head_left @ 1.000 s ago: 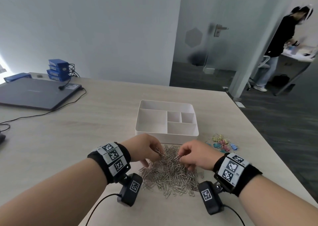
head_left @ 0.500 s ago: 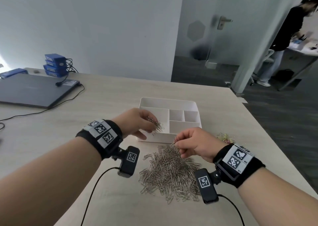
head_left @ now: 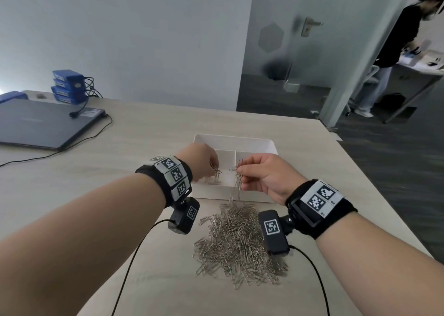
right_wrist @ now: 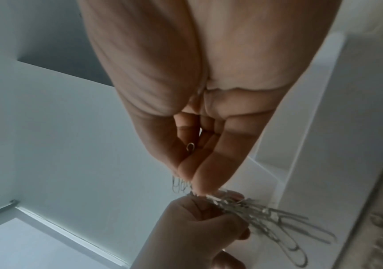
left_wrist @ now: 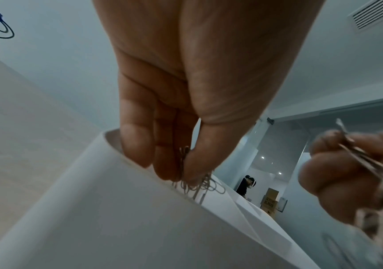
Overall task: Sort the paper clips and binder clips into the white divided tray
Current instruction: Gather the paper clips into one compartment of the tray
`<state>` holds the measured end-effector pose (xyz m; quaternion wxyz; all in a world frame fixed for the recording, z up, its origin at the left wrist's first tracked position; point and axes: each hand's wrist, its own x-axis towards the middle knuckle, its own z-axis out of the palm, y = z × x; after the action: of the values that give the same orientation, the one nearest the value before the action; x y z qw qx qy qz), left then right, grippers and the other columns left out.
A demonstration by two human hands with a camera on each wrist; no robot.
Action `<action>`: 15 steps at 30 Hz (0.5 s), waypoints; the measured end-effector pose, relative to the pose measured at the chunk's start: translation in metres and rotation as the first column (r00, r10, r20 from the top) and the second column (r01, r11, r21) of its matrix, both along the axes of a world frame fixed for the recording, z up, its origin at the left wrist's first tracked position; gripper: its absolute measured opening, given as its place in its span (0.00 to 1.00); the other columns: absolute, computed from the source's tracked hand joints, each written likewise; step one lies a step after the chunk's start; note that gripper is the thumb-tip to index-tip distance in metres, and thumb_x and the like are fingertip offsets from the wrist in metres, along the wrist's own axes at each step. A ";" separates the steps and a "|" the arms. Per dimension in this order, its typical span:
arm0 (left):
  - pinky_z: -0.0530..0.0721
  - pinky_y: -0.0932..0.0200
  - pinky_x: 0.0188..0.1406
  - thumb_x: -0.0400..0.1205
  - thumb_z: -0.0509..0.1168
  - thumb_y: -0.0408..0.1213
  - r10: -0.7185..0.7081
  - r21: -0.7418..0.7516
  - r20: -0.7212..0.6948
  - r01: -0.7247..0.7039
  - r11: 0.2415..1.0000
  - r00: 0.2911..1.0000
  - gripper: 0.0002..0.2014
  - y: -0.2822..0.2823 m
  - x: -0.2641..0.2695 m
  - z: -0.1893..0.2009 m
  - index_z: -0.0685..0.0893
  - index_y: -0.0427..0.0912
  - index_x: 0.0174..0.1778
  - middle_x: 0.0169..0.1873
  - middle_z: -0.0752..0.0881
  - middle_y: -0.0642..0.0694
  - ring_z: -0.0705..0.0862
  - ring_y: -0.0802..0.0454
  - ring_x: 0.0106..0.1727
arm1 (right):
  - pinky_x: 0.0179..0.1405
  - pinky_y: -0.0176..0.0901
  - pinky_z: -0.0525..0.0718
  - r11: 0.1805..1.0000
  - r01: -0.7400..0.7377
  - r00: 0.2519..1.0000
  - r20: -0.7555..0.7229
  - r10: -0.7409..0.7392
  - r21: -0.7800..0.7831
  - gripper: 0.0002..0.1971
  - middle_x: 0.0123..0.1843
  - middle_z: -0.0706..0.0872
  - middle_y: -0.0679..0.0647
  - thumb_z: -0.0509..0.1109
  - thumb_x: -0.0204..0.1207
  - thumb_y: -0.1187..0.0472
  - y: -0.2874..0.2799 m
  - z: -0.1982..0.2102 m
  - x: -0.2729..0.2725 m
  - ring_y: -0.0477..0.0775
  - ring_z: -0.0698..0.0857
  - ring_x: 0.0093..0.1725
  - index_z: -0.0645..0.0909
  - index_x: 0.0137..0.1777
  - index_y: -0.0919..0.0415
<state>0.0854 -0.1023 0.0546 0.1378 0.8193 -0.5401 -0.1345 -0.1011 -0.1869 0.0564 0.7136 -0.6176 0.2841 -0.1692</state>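
Note:
The white divided tray [head_left: 249,140] stands mid-table. My left hand [head_left: 212,169] pinches a small bunch of paper clips [left_wrist: 195,183] low over the tray's large left compartment, where a few clips [head_left: 213,182] lie. My right hand [head_left: 240,171] pinches another bunch of clips [head_left: 237,179] above the tray's front wall, and a string of them dangles towards the silver paper clip pile [head_left: 240,241] in front of the tray. The two hands' fingertips almost meet in the right wrist view [right_wrist: 197,182]. No binder clips show; my right wrist covers the table right of the tray.
A closed laptop [head_left: 43,125] with a cable lies at the far left, with blue boxes [head_left: 68,87] behind it. The table's right edge [head_left: 374,185] runs close to my right arm. A person [head_left: 394,51] stands at another table in the far room.
Both hands rose from the pile and moved forward with clips. The left went over the tray's left compartment first, and the right followed to the tray's front wall, trailing a string of clips.

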 end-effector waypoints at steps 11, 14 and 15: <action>0.91 0.55 0.33 0.81 0.68 0.36 0.098 -0.215 -0.265 -0.158 0.964 0.959 0.08 0.037 0.013 -0.010 0.91 0.52 0.48 0.41 0.92 0.52 0.89 0.53 0.37 | 0.37 0.45 0.93 0.969 0.196 0.981 0.025 -0.195 -0.147 0.03 0.34 0.85 0.58 0.73 0.78 0.73 -0.009 0.007 0.057 0.51 0.86 0.32 0.84 0.49 0.70; 0.92 0.53 0.31 0.81 0.68 0.36 0.113 -0.209 -0.365 -0.199 0.957 0.924 0.07 0.053 0.009 -0.016 0.91 0.51 0.48 0.37 0.92 0.49 0.91 0.50 0.41 | 0.45 0.52 0.93 0.947 0.163 0.977 -0.086 -0.193 -0.276 0.02 0.36 0.86 0.61 0.74 0.77 0.73 -0.006 -0.007 0.066 0.54 0.86 0.34 0.84 0.46 0.67; 0.92 0.54 0.31 0.81 0.68 0.37 0.110 -0.200 -0.371 -0.195 0.960 0.922 0.07 0.058 0.008 -0.018 0.91 0.51 0.48 0.36 0.92 0.49 0.91 0.50 0.41 | 0.46 0.53 0.93 0.935 0.142 0.972 -0.130 -0.193 -0.325 0.03 0.36 0.86 0.61 0.74 0.77 0.72 -0.006 -0.012 0.067 0.55 0.86 0.35 0.84 0.45 0.66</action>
<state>0.0929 -0.0444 0.0367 0.3384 0.7993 -0.4522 -0.2050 -0.0337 -0.1927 0.0448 0.5641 -0.7081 0.3618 -0.2225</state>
